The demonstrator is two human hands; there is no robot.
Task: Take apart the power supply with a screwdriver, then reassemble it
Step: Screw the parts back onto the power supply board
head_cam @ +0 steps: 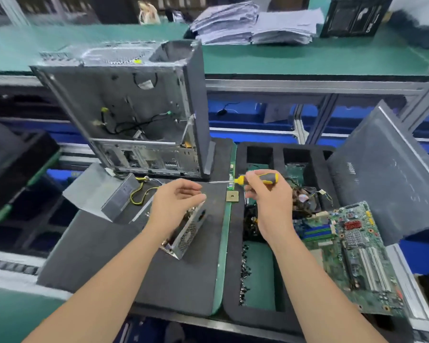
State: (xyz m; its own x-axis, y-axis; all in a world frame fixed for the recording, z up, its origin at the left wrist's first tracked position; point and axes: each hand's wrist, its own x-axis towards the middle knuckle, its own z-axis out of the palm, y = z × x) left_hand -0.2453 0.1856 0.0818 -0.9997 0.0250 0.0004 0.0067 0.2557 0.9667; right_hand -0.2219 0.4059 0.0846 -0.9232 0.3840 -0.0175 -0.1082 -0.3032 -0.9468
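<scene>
Head view: my left hand (pixel 176 204) grips the power supply (pixel 188 235) by its seemingly stiff rim, my right hand (pixel 269 203) the screwdriver (pixel 268 179).

Your screwdriver (pixel 266 179) has a yellow and dark grey handle. Your power supply (pixel 190 232) is silver, with a honeycomb hole pattern. The mat (pixel 97 256) is dark grey, the motherboard (pixel 357 246) green.

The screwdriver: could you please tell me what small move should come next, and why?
Probably bring the screwdriver tip down to the power supply: the right hand holds it in the air, shaft pointing left, while the left hand steadies the tilted unit.
</scene>
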